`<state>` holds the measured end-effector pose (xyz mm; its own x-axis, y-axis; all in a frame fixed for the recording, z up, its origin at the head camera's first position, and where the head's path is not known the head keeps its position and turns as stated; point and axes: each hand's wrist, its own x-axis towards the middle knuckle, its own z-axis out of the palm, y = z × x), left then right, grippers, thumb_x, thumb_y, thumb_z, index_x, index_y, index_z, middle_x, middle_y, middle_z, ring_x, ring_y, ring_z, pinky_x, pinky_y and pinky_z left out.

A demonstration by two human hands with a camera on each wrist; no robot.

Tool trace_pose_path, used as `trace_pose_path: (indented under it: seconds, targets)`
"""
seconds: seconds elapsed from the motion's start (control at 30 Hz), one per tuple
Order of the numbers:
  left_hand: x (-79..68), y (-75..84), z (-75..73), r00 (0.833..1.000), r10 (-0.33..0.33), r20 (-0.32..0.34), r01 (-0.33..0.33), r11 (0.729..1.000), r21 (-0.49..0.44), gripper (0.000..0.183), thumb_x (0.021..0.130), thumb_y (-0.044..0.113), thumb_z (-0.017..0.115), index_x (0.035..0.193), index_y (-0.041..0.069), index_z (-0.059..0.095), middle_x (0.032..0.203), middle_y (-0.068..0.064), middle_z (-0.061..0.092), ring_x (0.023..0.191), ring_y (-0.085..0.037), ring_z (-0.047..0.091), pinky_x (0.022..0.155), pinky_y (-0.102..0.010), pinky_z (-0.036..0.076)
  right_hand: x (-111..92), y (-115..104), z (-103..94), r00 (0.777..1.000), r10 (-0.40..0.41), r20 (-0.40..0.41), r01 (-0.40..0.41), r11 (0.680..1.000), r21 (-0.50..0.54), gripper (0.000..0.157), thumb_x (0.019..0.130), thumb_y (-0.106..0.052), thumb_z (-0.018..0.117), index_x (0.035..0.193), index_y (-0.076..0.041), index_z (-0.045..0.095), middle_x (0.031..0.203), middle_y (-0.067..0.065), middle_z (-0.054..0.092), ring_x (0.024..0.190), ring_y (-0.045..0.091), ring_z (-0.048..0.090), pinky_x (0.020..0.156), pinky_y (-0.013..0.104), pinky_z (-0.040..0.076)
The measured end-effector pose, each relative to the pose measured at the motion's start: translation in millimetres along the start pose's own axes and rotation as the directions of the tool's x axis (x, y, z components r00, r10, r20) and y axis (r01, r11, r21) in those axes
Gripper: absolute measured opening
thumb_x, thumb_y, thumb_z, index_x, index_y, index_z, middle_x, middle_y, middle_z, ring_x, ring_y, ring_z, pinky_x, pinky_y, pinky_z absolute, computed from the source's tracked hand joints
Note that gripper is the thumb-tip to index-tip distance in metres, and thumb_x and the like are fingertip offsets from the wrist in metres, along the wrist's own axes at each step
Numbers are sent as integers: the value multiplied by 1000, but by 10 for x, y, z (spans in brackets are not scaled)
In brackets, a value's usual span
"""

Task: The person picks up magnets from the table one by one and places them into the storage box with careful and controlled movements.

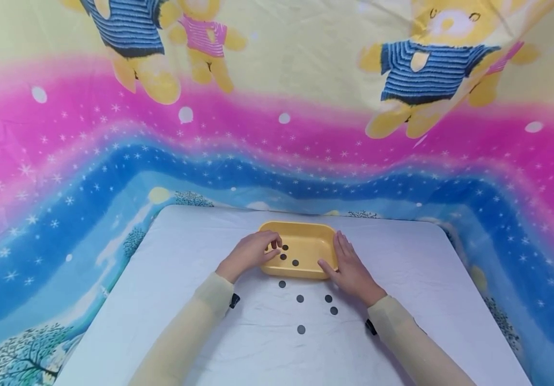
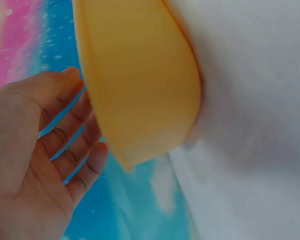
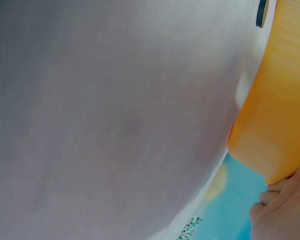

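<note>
A yellow rectangular tray [image 1: 298, 273] with rounded corners stands toward the far edge of the white surface. Several small dark round discs [image 1: 295, 262] lie in its left part. Over the tray's left end, my left hand [image 1: 252, 252] has its fingers loosely bent, thumb apart from them, close to the discs. In the left wrist view its fingertips reach behind the tray's rim and are partly hidden. My right hand [image 1: 354, 271] grips the tray's right end, thumb over the rim and fingers along the outer side.
Several more dark discs [image 1: 300, 298] lie scattered on the white tabletop [image 1: 209, 343] in front of the tray. A printed cloth [image 1: 267, 145] with bears and snowflakes hangs behind and around the table. Dark wrist straps [image 1: 235, 301] show by the sleeves.
</note>
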<state>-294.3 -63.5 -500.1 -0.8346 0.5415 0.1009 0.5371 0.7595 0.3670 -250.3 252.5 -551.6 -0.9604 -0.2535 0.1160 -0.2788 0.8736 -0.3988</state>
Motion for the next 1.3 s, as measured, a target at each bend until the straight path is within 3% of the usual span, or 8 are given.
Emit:
trace_pose_path:
  seconds: [0.23,0.6,0.93,1.3]
  targets:
    - [-191,23,-92,999,31,-19,-31,999,-31,17,103,25,76,118,18,72,105,5,69,99,-21,68,87,-38,56,4,6,8,1000,-5,-5,5,1000,-4,106,106,-72,43,171,1,3,180,19,3,165,42,8,133,58,17]
    - [-513,8,-105,995,44,-89,-48,998,-42,19,102,26,77,119,23,71,109,10,70,95,-11,65,81,-30,56,-2,-1,-5,1000,-4,5,4,1000,7,106,106,-72,44,171,0,2,180,19,2,166,37,3,133,57,14]
    - [-764,-34,-45,995,12,-100,-20,997,-76,19,101,23,78,119,23,72,105,11,69,96,-16,67,85,-34,58,-10,-19,-22,1000,-1,13,1,1000,15,105,107,-70,46,171,1,2,180,17,-1,166,37,1,134,57,13]
    - [-873,-61,131,993,87,-85,-91,995,-49,20,102,24,77,120,20,72,107,9,71,94,-11,66,83,-32,58,-7,-37,-41,1000,-5,13,5,1000,15,104,107,-69,46,170,2,4,180,20,1,166,38,2,133,57,13]
